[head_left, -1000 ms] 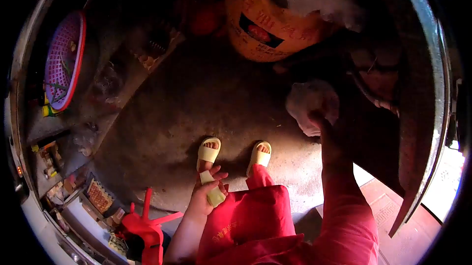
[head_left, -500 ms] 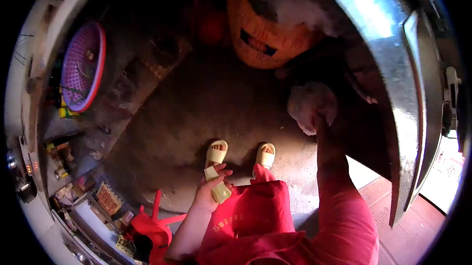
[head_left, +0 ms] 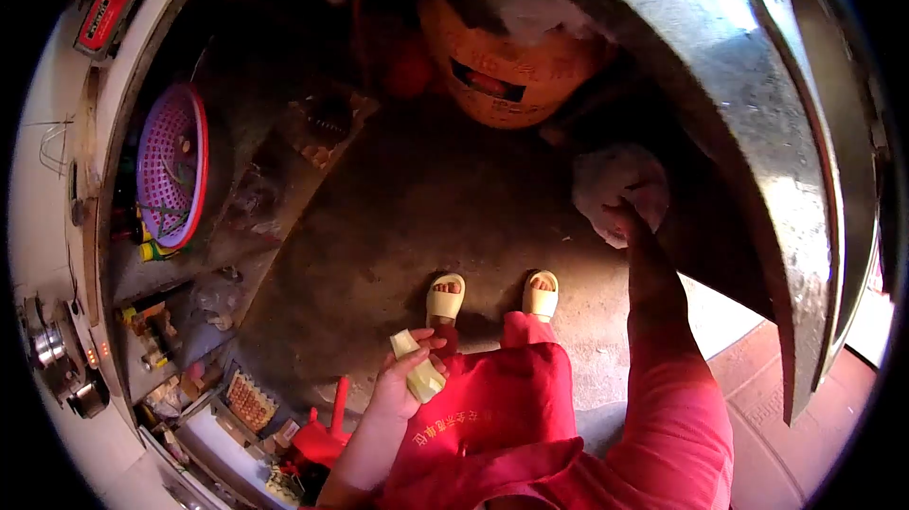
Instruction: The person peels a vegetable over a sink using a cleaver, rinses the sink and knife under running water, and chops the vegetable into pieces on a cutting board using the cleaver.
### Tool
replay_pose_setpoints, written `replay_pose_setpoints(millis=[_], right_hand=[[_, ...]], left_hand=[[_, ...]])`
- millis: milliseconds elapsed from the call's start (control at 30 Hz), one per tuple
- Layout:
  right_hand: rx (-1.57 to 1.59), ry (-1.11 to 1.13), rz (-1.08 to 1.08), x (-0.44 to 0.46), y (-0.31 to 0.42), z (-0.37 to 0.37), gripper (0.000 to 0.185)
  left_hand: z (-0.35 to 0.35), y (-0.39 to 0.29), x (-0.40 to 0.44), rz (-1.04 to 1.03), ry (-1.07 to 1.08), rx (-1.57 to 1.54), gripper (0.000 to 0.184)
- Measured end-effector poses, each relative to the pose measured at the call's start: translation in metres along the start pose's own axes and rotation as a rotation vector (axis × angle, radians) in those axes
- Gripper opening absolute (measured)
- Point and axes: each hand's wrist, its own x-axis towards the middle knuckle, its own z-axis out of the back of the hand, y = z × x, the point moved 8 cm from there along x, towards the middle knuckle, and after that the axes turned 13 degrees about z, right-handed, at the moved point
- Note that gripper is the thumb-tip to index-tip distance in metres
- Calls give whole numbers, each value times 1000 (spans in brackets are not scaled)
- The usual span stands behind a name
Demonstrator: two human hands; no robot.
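Observation:
A pale yellow-green block, which looks like a piece of peeled vegetable point(head_left: 414, 365), rests in my left hand point(head_left: 390, 394), with the fingers wrapped round it. It is held in front of my red apron point(head_left: 497, 396). My right arm stretches forward to a whitish plastic bag point(head_left: 603, 178) low down in shadow. At the bag's near side, my right hand point(head_left: 626, 216) appears closed on the plastic; its fingertips are partly hidden. What the bag holds cannot be made out.
An orange gas cylinder point(head_left: 516, 98) stands ahead, with plastic on top. A purple basket point(head_left: 170, 167) leans at left. An egg tray point(head_left: 251, 402) and a red stool point(head_left: 322, 439) are at lower left. A worktop edge point(head_left: 739, 122) overhangs on the right.
The view has shifted slightly, so the slippers and basket sit farther right. Both hands keep their hold; my right hand and the bag appear a little higher and to the right.

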Motion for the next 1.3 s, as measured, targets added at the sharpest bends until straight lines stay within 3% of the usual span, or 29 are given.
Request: replay_pose_setpoints(millis=[67, 100, 233, 300, 333, 367, 400, 500, 533, 567, 633, 733, 767, 800, 867, 933, 1000, 1033, 1067, 1133, 1167, 1200, 1233, 1300], right_hand=[[-131, -88, 80, -12, -4, -4, 62], [-422, -173, 121, -19, 3, 12, 64], [218, 268, 269, -132, 118, 89, 29], [562, 332, 528, -216, 191, 142, 27], [743, 398, 643, -261, 227, 171, 26], [305, 173, 1079, -305, 271, 243, 20], [222, 229, 1036, -331, 295, 298, 20], [526, -236, 843, -365, 279, 471, 19], [580, -402, 781, -361, 252, 505, 19], [930, -336, 469, -339, 204, 518, 22], [1210, -560, 250, -313, 137, 582, 36], [1524, -815, 201, -257, 49, 643, 25], [1551, -852, 149, -242, 41, 665, 25], [1624, -871, 201, -206, 20, 678, 25], [1616, -710, 270, -164, 12, 701, 26], [1614, -514, 364, -128, 14, 726, 28], [1453, -666, 241, -105, -30, 749, 28], [1524, -781, 53, -116, -49, 758, 30], [1349, -830, -29, -115, -70, 766, 32], [857, -767, 183, -106, -78, 768, 34], [984, -908, 226, -110, -76, 753, 33], [968, -867, 242, -113, -68, 738, 31], [1118, -692, 136, -134, -43, 724, 32], [1606, -435, 279, -138, -14, 677, 31]], left_hand=[[-26, -2, -9, 18, 30, -8, 31], [-37, -5, -14, 14, 68, 17, 32], [-100, -16, -58, 68, 251, 0, 37], [-145, -25, -97, 148, 341, -36, 39], [-173, -32, -117, 199, 496, -77, 43], [-199, -42, -135, 174, 561, -24, 46], [-228, -50, -154, 156, 627, 22, 50], [-308, -63, -196, 62, 740, 272, 50], [-332, -65, -200, 41, 753, 335, 47], [-356, -62, -200, 57, 800, 384, 44], [-412, -54, -201, 28, 836, 460, 30], [-492, -24, -185, 128, 951, 499, 21], [-520, -16, -172, 37, 871, 557, 20], [-547, -7, -160, -50, 784, 611, 20], [-597, 21, -124, -10, 743, 603, 25], [-636, 56, -76, 151, 680, 569, 32], [-670, 83, -62, 207, 706, 563, 43], [-682, 97, -50, 272, 687, 478, 42], [-692, 108, -39, 322, 727, 469, 40], [-710, 126, -15, 412, 810, 456, 35], [-712, 133, -2, 439, 752, 426, 31], [-715, 136, 3, 399, 689, 434, 32], [-715, 139, 8, 359, 623, 443, 33], [-714, 142, 22, 299, 557, 507, 33]])
